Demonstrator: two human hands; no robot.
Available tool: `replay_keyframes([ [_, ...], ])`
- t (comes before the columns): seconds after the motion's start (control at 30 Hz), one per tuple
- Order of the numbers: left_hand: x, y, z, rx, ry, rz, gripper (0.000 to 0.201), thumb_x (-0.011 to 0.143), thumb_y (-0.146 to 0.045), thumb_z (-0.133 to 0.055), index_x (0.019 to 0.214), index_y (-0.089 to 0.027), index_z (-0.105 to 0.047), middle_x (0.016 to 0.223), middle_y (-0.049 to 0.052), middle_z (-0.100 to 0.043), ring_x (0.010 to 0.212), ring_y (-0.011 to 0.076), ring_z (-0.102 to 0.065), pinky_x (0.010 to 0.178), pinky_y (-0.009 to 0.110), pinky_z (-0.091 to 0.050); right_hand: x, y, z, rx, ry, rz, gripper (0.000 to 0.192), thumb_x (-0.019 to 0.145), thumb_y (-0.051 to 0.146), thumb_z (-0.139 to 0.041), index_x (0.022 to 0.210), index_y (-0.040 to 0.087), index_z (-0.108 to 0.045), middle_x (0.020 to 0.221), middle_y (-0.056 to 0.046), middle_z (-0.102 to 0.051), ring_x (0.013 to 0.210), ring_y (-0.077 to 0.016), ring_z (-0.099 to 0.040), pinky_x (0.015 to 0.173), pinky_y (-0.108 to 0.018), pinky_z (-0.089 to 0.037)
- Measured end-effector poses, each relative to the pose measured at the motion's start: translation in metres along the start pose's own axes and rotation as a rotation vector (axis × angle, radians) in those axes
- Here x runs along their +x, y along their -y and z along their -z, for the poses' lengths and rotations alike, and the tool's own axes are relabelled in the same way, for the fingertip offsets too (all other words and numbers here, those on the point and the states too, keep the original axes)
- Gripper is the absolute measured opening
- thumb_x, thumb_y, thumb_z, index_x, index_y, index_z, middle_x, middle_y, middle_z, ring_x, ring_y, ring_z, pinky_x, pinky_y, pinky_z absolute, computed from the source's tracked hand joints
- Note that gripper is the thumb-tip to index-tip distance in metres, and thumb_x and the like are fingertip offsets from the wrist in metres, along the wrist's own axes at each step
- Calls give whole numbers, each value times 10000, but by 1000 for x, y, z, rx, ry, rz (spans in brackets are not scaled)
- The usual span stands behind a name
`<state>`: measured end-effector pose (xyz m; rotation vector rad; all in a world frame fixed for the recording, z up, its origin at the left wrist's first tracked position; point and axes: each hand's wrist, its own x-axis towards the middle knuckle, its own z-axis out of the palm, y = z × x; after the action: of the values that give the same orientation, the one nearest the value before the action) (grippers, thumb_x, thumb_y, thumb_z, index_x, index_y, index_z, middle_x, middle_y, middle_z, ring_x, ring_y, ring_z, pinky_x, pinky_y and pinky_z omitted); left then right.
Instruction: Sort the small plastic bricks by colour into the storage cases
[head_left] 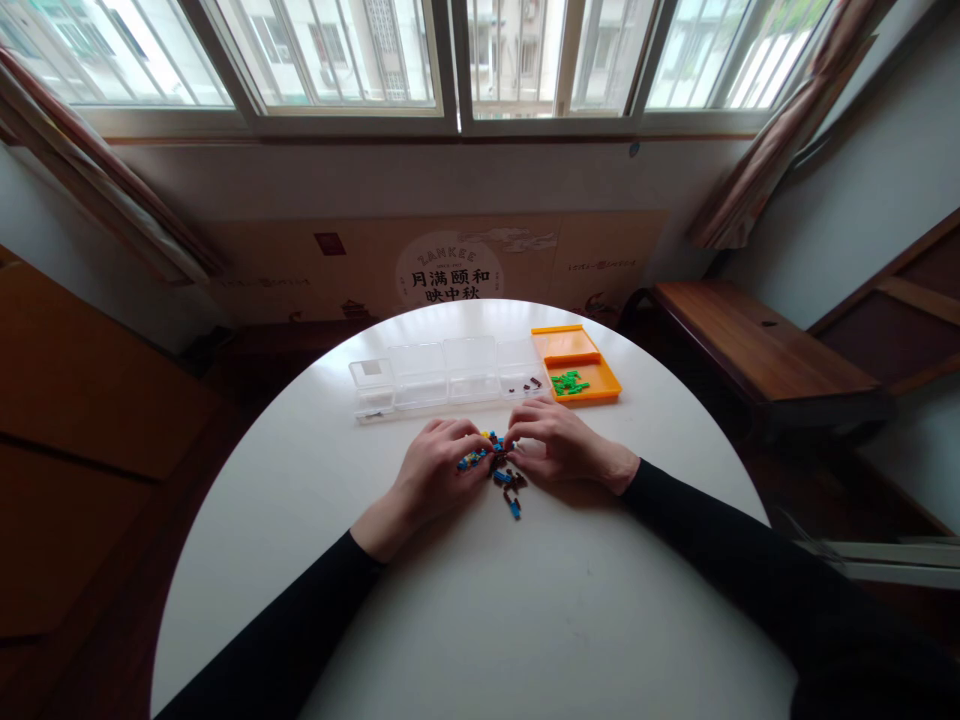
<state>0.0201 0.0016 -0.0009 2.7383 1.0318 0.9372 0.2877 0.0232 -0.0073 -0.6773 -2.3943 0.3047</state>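
Observation:
A small heap of tiny blue, brown and yellow pieces [507,482] lies on the round white table [375,560]. My left hand [435,470] rests on the heap's left side, its fingertips curled over some blue pieces. My right hand [556,445] sits on the right side, thumb and forefinger pinched together at the top of the heap. Whether either hand has a piece lifted off the table is too small to tell. Behind the hands stands a clear plastic compartment box [442,375]; its right cell holds a few brown pieces [525,385].
An orange tray [574,345] with several green pieces [568,383] stands at the right end of the clear box. A wooden bench [750,350] is to the right of the table, and a printed cardboard sheet [450,265] leans under the window.

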Motion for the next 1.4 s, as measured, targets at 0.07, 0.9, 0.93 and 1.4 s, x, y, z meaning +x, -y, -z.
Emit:
replay_keyframes([
  [0.07, 0, 0, 0, 0, 3, 5, 65, 1007, -247, -730, 963, -250, -778, 943, 20, -784, 866, 197, -728, 874, 384, -510, 0, 0, 0, -23, 9, -6, 57, 981, 279, -747, 1035, 262, -757, 1002, -32, -731, 945, -227, -655, 959, -400, -488],
  [0.9, 1, -3, 2, 8, -2, 39, 109, 1033, -272, -701, 956, -250, -775, 950, 24, -780, 877, 198, -738, 880, 381, -509, 1, -2, -3, -3, -118, 4, 29, 994, 234, -742, 1013, 254, -747, 1010, -38, -756, 957, -227, -698, 970, -418, -508],
  [0.93, 2, -3, 3, 7, -11, 47, 109, 1037, -299, -711, 967, -253, -782, 958, 27, -785, 886, 201, -743, 886, 382, -514, 1, -2, -3, 9, -128, 4, 35, 993, 233, -742, 1018, 256, -750, 1018, -39, -756, 959, -228, -698, 970, -419, -512],
  [1.4, -1, 2, -1, 57, -149, 1, 99, 1054, -349, -756, 1071, -275, -820, 977, 12, -807, 881, 181, -760, 889, 365, -525, 2, 1, -1, 43, -181, -21, 65, 1016, 323, -778, 1046, 266, -770, 1052, -48, -759, 972, -229, -695, 965, -423, -547],
])
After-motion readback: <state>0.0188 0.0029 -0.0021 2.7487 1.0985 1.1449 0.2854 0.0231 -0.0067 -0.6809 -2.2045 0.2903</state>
